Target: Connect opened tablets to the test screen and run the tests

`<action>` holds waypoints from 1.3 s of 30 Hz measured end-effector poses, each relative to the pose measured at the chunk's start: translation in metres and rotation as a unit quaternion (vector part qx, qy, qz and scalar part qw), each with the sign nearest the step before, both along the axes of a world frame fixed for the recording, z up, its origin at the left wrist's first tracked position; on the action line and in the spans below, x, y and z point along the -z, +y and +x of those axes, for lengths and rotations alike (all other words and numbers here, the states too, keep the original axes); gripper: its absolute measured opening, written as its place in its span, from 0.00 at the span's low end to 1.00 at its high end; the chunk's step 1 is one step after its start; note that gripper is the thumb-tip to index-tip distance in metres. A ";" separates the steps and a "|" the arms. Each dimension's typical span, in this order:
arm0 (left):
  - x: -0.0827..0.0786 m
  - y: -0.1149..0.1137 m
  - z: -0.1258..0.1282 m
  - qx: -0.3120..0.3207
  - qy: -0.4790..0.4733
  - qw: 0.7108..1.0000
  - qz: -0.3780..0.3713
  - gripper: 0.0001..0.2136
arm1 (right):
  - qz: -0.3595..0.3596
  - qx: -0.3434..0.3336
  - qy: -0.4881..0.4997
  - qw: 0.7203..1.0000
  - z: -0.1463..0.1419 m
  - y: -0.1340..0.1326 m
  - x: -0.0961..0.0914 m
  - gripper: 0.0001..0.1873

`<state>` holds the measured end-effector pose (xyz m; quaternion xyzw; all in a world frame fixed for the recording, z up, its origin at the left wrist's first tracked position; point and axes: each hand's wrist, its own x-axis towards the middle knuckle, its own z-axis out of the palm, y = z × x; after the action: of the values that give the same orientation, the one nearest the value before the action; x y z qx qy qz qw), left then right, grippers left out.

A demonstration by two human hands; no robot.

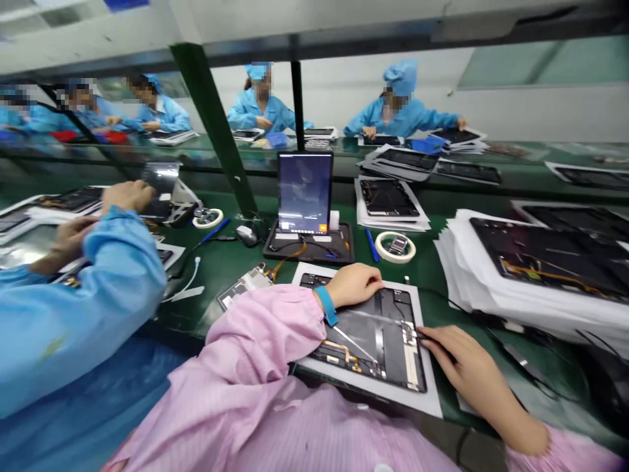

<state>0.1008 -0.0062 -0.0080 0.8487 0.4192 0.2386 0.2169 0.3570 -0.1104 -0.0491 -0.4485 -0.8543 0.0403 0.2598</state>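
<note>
At the far left of the bench a co-worker's blue sleeve (83,308) reaches over a tablet panel (69,200), one hand (126,196) raised beside a dark glass sheet (160,180). Just right of that lie a roll of tape (207,218), a blue pen (213,231) and a computer mouse (246,235), and a small opened device (244,286) with an orange flex cable sits near my left forearm. Farther off, a tablet (304,193) stands upright in a black tray (308,246), with a second roll of tape (396,248) to its right. Right in front of me, an opened tablet (388,328) lies with its insides up on a white sheet (430,393). My left hand (351,286), a blue strap at its wrist, rests on the tablet's upper part, fingers open and unclenched. My right hand (462,357) is at the tablet's right edge, fingertips (426,333) on a circuit board strip (410,351); I cannot tell whether they pinch anything. Farther right sits a stack of tablets on white paper (550,269).
</note>
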 end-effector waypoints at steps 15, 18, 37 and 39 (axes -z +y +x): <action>-0.004 0.088 -0.208 -0.412 -0.064 0.908 -0.035 0.06 | -0.017 0.013 -0.004 1.000 0.004 0.005 0.004 0.14; 0.008 0.088 -0.203 -0.422 -0.047 0.905 -0.012 0.09 | -0.013 0.017 -0.009 1.000 0.005 0.005 0.004 0.15; -0.005 0.051 -0.131 -0.362 0.072 0.915 0.166 0.25 | -0.010 0.018 -0.012 1.000 0.009 0.007 0.008 0.16; -0.005 0.058 -0.134 -0.360 0.071 0.913 0.176 0.26 | -0.003 0.016 -0.010 1.000 0.010 0.007 0.008 0.16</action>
<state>-0.0333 0.0517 -0.0034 0.6791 0.6621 0.3098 -0.0667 0.3667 -0.1031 -0.0575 -0.4635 -0.8493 0.0340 0.2506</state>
